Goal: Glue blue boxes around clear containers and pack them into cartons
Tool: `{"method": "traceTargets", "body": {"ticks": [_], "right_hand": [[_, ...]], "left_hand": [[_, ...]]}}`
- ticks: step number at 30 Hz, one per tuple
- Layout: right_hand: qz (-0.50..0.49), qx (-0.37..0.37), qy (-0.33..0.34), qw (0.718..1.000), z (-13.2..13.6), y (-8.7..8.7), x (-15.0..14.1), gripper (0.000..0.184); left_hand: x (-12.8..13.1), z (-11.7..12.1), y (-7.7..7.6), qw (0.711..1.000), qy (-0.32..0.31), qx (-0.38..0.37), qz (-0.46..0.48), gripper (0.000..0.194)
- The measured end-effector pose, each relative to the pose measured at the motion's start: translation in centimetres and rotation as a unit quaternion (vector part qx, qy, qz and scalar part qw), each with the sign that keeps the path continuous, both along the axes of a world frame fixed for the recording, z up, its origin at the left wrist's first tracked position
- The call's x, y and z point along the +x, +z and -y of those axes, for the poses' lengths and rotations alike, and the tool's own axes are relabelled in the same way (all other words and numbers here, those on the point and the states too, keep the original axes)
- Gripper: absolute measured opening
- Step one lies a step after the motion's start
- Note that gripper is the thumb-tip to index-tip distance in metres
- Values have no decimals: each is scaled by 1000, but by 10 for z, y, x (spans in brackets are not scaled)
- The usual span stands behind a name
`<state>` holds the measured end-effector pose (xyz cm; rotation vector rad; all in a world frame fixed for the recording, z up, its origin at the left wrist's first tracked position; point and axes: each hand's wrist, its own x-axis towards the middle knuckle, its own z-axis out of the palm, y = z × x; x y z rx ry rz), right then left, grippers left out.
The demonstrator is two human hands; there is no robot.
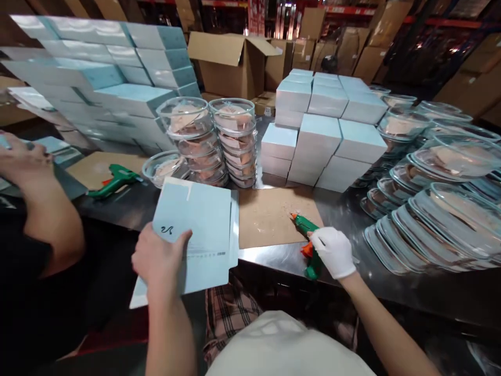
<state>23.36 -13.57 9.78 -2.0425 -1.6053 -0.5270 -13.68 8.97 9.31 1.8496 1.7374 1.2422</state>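
My bare left hand (162,256) grips a flat, light blue folded carton (207,219) at its left side, thumb on top. The carton is tilted over the table's front edge and carries a small black squiggle and a line of fine print. In a white glove, my right hand (333,251) is closed on a green hot glue gun (305,224) with an orange trigger. The gun's orange nozzle points left over a brown cardboard sheet (270,219) spotted with bits of glue. My gloved fingers partly cover the gun's body.
Stacked clear round bowls (237,141) and blue-white boxes (319,141) stand behind the cardboard. More bowls (430,219) lean at right. A second green glue gun (115,180) lies left, near a co-worker's hand (23,159). Boxes (129,99) pile up behind; an open carton (230,68) stands farther back.
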Motion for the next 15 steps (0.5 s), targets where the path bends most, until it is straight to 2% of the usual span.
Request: {"method": "traceTargets", "body": {"ticks": [1, 2, 3, 4, 6, 8, 10, 11, 12, 13, 15], "right_hand": [[-41, 52, 1, 998, 11, -5, -10, 35], [-76, 110, 7, 991, 18, -5, -20, 27], [-102, 163, 21, 981, 20, 0, -29, 22], [-116, 200, 44, 972, 20, 9, -37, 25], [-122, 207, 97, 966, 12, 30, -50, 26], [-137, 143, 141, 970, 5, 45, -56, 23], [-194, 34, 173, 965, 2, 49, -58, 28], [-237, -27, 190, 952, 3, 47, -57, 32], [-289, -87, 213, 929, 4, 43, -58, 37], [-347, -147, 244, 894, 5, 37, -58, 42], [-464, -246, 303, 795, 7, 22, -62, 56]], "left_hand": [[4, 19, 11, 999, 45, 5, -17, 76], [11, 38, 20, 999, 35, 14, -32, 77], [19, 55, 27, 999, -9, 28, -37, 77], [28, 70, 29, 995, -85, 39, -39, 76], [45, 90, 21, 967, -244, 60, -37, 67], [53, 101, 4, 939, -332, 81, -39, 57], [49, 105, -13, 932, -342, 117, -39, 48], [43, 105, -19, 932, -336, 133, -42, 44], [36, 104, -24, 931, -330, 150, -46, 41], [28, 103, -27, 928, -332, 162, -52, 38], [16, 103, -31, 911, -371, 166, -74, 38]]}}
